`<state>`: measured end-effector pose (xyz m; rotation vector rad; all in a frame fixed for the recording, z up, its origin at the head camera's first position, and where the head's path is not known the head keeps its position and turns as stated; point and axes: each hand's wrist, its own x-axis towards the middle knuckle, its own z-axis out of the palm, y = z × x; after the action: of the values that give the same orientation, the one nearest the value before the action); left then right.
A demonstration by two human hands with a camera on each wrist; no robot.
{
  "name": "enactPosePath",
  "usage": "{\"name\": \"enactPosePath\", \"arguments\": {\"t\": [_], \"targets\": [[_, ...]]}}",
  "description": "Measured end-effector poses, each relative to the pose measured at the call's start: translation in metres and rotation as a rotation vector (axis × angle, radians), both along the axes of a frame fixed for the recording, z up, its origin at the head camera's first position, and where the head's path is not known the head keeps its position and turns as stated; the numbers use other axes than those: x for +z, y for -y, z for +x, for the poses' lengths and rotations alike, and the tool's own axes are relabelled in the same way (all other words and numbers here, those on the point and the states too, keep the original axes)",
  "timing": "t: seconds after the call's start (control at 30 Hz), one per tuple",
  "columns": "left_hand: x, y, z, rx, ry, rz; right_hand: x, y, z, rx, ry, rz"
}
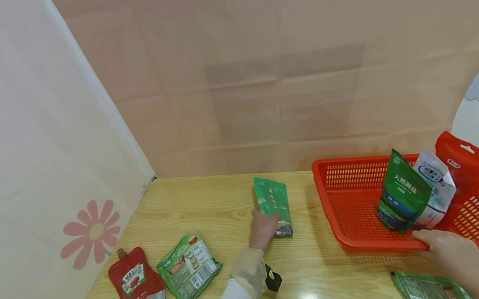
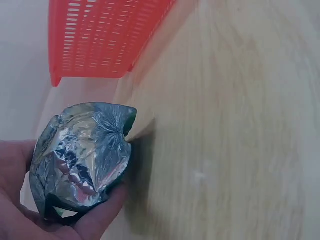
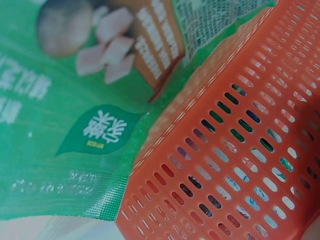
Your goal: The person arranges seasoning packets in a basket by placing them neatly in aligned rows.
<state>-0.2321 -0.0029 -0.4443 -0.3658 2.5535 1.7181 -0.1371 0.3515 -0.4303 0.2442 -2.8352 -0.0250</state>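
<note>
Gripping the green pouch (image 1: 273, 194) at center frame, our left hand (image 1: 264, 228) needed, we judged, a gentle, even squeeze; our right hand (image 1: 457, 250) grasped the red basket (image 1: 375, 246) by its rim, lower right.

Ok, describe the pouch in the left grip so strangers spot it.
Find the red basket on the table. Left of it, the left grip holds a green pouch; its silver base distinguishes it from the flat green packet further left.
</note>
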Motion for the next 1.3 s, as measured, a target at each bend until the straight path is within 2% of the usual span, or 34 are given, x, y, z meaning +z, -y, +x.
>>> {"name": "enactPosePath", "arguments": {"t": [0.2, 0.4, 0.53, 0.77, 0.87, 1.03, 1.23, 1.3], "targets": [[0.007, 0.010, -0.002, 0.023, -0.040, 0.033, -0.001, 0.000, -0.001, -0.002, 0.002, 0.001], [0.021, 0.016, 0.000, 0.020, -0.099, 0.197, 0.000, 0.001, 0.000, 0.001, 0.000, 0.004], [0.033, 0.017, 0.004, 0.015, -0.140, 0.323, 0.000, 0.000, 0.000, 0.006, 0.001, 0.007], [0.061, 0.015, 0.018, -0.008, -0.191, 0.438, 0.002, 0.002, 0.000, 0.004, 0.020, 0.009], [0.074, 0.018, 0.026, -0.026, -0.190, 0.484, 0.002, 0.002, 0.000, 0.007, 0.030, 0.001], [0.091, 0.022, 0.037, -0.072, -0.209, 0.549, 0.003, 0.000, -0.002, -0.014, 0.083, -0.015], [0.102, 0.023, 0.054, -0.176, -0.210, 0.643, 0.006, -0.001, -0.003, -0.018, 0.128, -0.027], [0.104, 0.024, 0.060, -0.219, -0.211, 0.659, 0.006, -0.003, -0.003, -0.013, 0.166, -0.062]]}}
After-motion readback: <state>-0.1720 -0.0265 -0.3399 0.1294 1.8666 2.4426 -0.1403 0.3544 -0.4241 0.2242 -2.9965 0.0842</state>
